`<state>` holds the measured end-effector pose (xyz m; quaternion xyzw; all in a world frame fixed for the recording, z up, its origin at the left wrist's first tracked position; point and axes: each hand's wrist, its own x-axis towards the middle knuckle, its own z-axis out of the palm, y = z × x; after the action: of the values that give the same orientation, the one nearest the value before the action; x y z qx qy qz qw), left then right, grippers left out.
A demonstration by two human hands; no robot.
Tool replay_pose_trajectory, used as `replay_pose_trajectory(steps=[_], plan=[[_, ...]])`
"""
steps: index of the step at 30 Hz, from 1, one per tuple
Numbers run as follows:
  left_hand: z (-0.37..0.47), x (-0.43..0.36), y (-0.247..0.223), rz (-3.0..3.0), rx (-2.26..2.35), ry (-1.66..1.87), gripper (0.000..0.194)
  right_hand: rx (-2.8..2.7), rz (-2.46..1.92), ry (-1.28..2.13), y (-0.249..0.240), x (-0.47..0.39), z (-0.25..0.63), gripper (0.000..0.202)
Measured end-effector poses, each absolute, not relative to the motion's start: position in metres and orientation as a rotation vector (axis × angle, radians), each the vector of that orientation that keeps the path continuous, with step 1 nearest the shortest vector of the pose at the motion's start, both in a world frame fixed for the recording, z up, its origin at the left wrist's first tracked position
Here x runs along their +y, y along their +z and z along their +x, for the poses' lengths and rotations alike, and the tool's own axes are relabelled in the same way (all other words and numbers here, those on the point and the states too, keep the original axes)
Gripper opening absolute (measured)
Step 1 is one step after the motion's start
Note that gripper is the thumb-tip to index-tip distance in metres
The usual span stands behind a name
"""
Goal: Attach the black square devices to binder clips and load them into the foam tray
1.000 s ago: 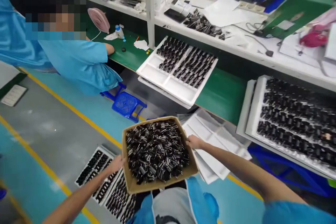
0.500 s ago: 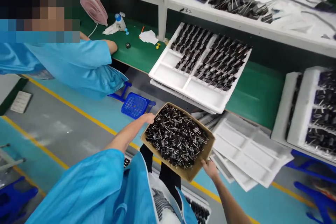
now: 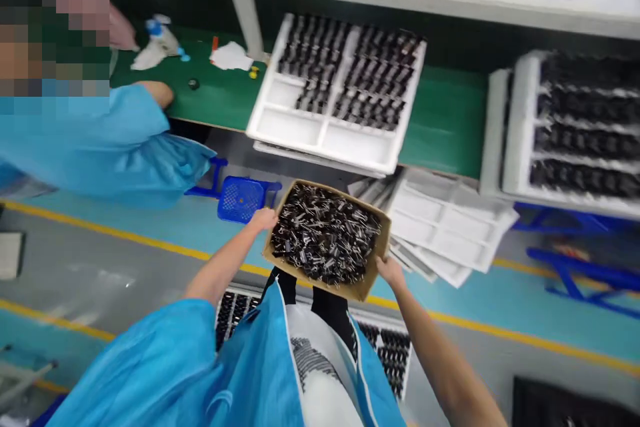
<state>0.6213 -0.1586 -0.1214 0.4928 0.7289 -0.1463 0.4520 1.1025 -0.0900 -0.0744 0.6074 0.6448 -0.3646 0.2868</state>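
Since the frame a second earlier, the cardboard box (image 3: 384, 232) had swung clockwise, and the left hand (image 3: 263, 219) had come farther forward than the right hand (image 3: 391, 271); the box hung between them, before the person's waist, short of the green bench (image 3: 445, 127). Both hands' fingers were clamped on opposite sides – how far they wrapped beneath was hidden; a bending wall or uneven lift might spill binder clips (image 3: 325, 233), and the overhanging white tray (image 3: 293, 125) might catch the rim. Counted: one box; one blue stool (image 3: 243, 199) beyond the left hand; one co-worker's sleeve (image 3: 137, 117); clips too many to count.
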Motion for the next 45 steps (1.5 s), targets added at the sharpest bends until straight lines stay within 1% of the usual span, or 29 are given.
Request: replay_pose_trajectory(steps=[7, 10, 14, 18, 24, 31, 37, 42, 45], plan=[[0.605, -0.167, -0.107, 1.273, 1.78, -0.418, 0.039, 1.338, 2.227, -1.13, -0.113, -0.117, 1.096, 0.05], [0.608, -0.153, -0.092, 1.232, 1.767, -0.485, 0.04, 1.266, 2.408, -1.214, -0.118, -0.136, 1.089, 0.048], [0.628, -0.126, -0.082, 1.137, 1.865, -0.527, 0.032, 1.233, 2.508, -1.269, -0.114, -0.147, 1.09, 0.044], [0.651, -0.113, -0.084, 1.024, 1.996, -0.544, 0.033, 1.357, 2.396, -1.324, -0.117, -0.122, 1.11, 0.052], [0.651, -0.109, -0.088, 0.942, 2.066, -0.611, 0.035, 1.615, 1.989, -1.414, -0.134, -0.066, 1.134, 0.045], [0.63, -0.109, -0.108, 0.968, 2.002, -0.657, 0.039, 1.698, 1.701, -1.286, -0.13, -0.066, 1.136, 0.036], [0.613, -0.108, -0.115, 1.274, 1.894, -0.75, 0.037, 1.63, 1.708, -1.272, -0.122, -0.095, 1.115, 0.036], [0.608, -0.077, -0.112, 1.537, 1.741, -0.862, 0.038, 1.493, 1.82, -1.339, -0.12, -0.156, 1.106, 0.038], [0.617, -0.052, -0.109, 1.66, 1.641, -0.925, 0.04, 1.405, 1.893, -1.4, -0.123, -0.195, 1.108, 0.043]])
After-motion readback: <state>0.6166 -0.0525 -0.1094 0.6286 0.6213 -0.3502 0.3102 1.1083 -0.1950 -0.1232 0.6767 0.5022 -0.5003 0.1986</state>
